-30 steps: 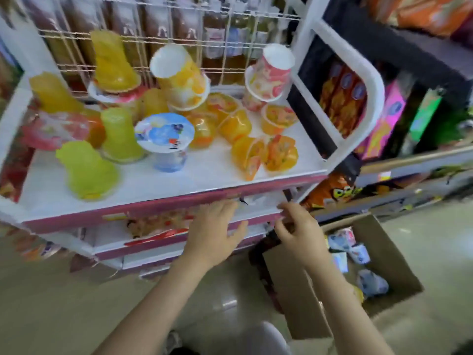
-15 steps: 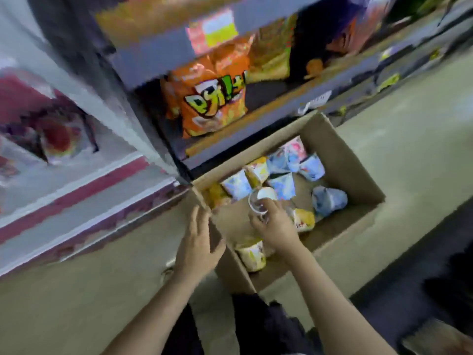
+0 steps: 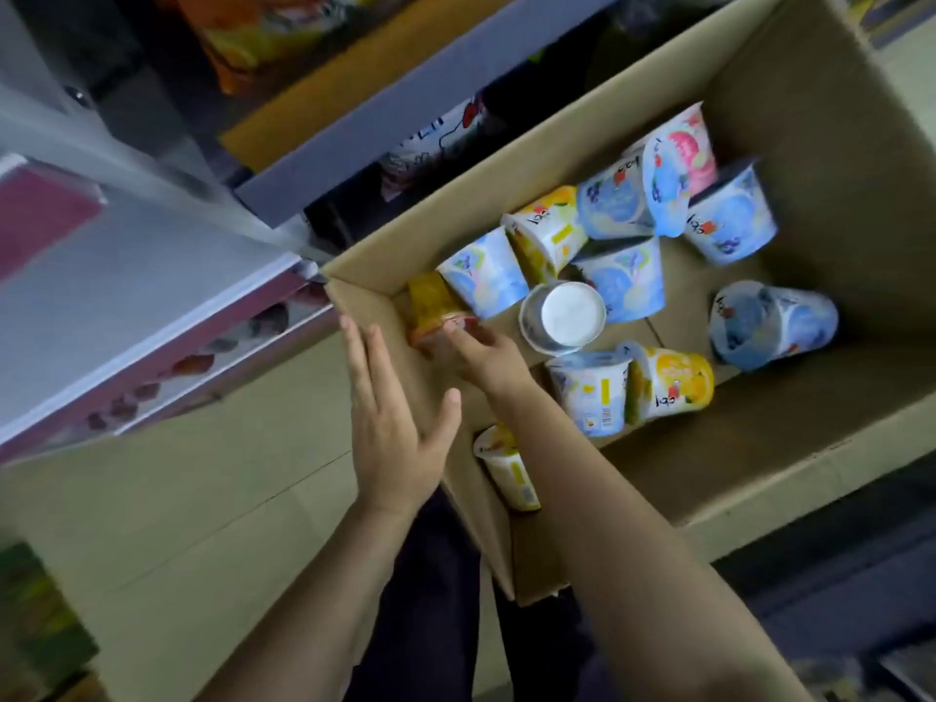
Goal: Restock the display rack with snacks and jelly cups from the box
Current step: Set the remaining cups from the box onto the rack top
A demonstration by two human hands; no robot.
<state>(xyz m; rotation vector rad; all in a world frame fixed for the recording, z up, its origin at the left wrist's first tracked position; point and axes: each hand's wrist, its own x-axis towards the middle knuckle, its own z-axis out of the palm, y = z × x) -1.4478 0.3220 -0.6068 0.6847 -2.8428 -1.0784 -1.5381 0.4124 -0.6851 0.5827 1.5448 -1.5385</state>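
An open cardboard box (image 3: 835,144) stands on the floor with several jelly cups lying in it, blue, yellow and pink. My right hand (image 3: 486,354) reaches into the box's near left corner and its fingers close on an orange jelly cup (image 3: 430,309). My left hand (image 3: 395,423) is flat and open against the outside of the box's left wall. A blue cup (image 3: 486,278) lies just beyond the orange one. An upturned cup with a white base (image 3: 564,316) stands in the middle. The white and pink display rack (image 3: 152,306) is at the left.
A store shelf (image 3: 405,93) with orange snack bags (image 3: 263,38) runs behind the box. The beige tiled floor (image 3: 177,499) lies below the rack. My dark trousers show under my arms. A yellow cup (image 3: 506,471) lies by the box's near wall.
The view has dropped from the rack to the box. My right hand has moved from the white-based cup to the orange cup in the corner. My left hand stays on the box wall.
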